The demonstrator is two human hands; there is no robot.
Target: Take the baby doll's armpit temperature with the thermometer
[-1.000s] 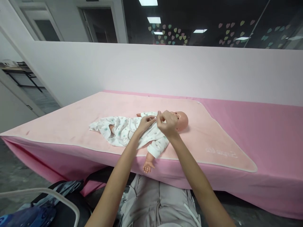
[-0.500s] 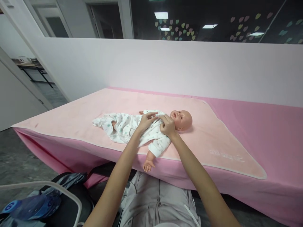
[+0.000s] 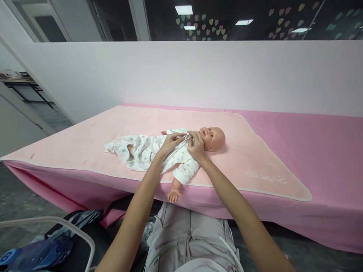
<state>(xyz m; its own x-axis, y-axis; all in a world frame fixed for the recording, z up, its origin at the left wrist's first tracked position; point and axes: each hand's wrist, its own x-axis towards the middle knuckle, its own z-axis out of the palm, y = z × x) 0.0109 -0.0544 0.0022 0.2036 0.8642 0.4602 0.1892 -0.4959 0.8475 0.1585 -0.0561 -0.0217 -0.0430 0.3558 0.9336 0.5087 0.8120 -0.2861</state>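
1. Now the left hand (image 3: 171, 144) touches the shirt (image 3: 181, 155), its grip hard to tell.
2. Right hand (image 3: 196, 146) pinches the shirt up high!
3. Doll (image 3: 214, 138) (on its back, folks) lies on the pink mat (image 3: 255, 158).

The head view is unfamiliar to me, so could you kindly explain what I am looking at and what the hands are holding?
There is no machine here: a camera worn on a person's head looks forward and down at their own bare left hand and right hand. On the pink-covered surface lies a peach mat, and on it a doll, face up, its head toward the picture's right. It wears a white patterned garment. Both hands have their fingers at the garment's chest; the right seems to pinch the cloth, but the detail is too small to be sure how either grips.
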